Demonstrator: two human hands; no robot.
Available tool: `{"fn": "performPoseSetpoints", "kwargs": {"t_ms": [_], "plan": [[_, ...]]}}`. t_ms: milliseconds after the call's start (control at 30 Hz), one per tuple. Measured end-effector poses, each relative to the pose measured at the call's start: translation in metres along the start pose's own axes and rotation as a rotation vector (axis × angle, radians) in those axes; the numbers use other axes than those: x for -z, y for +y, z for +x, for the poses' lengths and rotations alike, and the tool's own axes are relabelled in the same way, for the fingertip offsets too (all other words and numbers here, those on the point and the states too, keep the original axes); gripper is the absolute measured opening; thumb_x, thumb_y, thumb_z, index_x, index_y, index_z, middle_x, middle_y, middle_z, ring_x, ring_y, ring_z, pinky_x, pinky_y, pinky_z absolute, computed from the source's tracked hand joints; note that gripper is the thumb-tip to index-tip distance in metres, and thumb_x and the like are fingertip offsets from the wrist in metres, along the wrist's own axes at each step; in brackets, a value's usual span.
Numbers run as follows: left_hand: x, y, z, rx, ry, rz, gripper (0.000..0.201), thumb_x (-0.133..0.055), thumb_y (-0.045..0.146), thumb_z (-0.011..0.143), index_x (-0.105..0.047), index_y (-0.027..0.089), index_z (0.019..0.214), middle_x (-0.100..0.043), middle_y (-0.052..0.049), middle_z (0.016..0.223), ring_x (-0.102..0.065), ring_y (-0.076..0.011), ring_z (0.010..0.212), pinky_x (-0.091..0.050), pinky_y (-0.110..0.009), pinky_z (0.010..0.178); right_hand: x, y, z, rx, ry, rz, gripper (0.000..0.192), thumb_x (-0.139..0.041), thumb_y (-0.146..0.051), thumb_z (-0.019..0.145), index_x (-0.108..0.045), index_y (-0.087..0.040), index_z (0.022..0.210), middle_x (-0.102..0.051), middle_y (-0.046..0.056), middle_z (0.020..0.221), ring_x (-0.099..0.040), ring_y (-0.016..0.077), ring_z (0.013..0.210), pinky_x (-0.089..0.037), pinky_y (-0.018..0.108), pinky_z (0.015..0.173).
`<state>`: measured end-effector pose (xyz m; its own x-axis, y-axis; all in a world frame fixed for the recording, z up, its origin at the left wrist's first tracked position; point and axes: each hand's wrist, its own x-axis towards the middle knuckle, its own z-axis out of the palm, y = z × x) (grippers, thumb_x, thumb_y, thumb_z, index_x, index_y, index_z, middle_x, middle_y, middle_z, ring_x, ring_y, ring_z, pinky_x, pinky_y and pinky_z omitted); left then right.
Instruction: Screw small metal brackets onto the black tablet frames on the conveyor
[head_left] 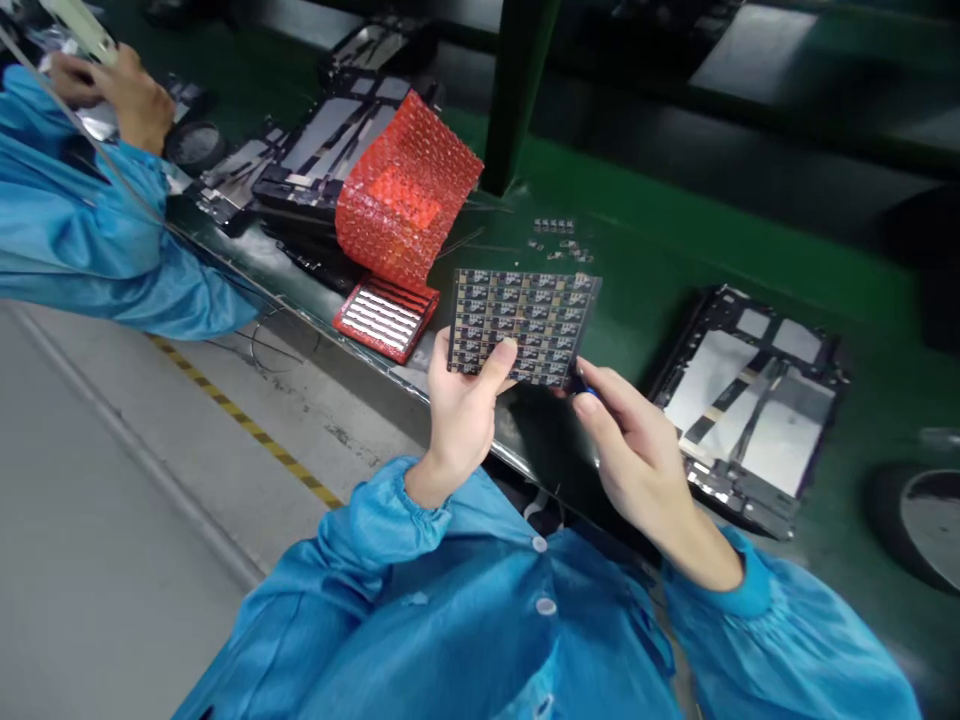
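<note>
My left hand (469,400) grips a circuit board panel (523,322) by its lower left edge, thumb on top. The panel is dark, with rows of small identical boards, and is held tilted above the bench. At the panel's lower right corner my right hand (637,440) is closed in a pinch around a small dark-blue object (582,384). Most of that object is hidden by the fingers, so its kind cannot be made out. Several small loose board pieces (559,240) lie on the green bench just beyond the panel.
Red bubble wrap (409,190) leans on stacked device housings (330,140) at left. Near it, a red-edged pack with white strips (386,315) sits at the bench edge. An opened device (750,400) lies at right. A co-worker's hands (127,95) are at far left.
</note>
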<state>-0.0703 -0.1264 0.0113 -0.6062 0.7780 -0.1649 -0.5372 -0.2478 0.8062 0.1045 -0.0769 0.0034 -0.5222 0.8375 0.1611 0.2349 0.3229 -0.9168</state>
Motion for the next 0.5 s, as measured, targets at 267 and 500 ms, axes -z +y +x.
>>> {"fn": "performPoseSetpoints", "kwargs": {"t_ms": [267,500], "plan": [[0.005,-0.003,0.001,0.056,0.0,0.021,0.057,-0.109,0.047,0.086,-0.074,0.027,0.127,-0.086,-0.006,0.125,-0.082,-0.0306,0.13,-0.069,-0.044,0.112,0.005,-0.003,0.007,-0.053,-0.027,0.051,0.044,-0.067,-0.056,0.115,-0.082,-0.017,0.128,-0.071,0.007,0.105,-0.065,0.0083,0.093,-0.049,0.023,0.086],[-0.001,-0.001,0.008,0.284,0.0,-0.08,0.027,-0.097,0.021,0.096,-0.08,0.023,0.117,-0.086,-0.002,0.115,-0.086,-0.0201,0.114,-0.068,-0.019,0.081,0.013,-0.002,0.007,-0.211,-0.192,0.332,0.067,-0.063,-0.072,0.112,-0.061,-0.011,0.084,-0.058,0.009,0.084,-0.052,0.0095,0.073,-0.045,0.025,0.066]]}}
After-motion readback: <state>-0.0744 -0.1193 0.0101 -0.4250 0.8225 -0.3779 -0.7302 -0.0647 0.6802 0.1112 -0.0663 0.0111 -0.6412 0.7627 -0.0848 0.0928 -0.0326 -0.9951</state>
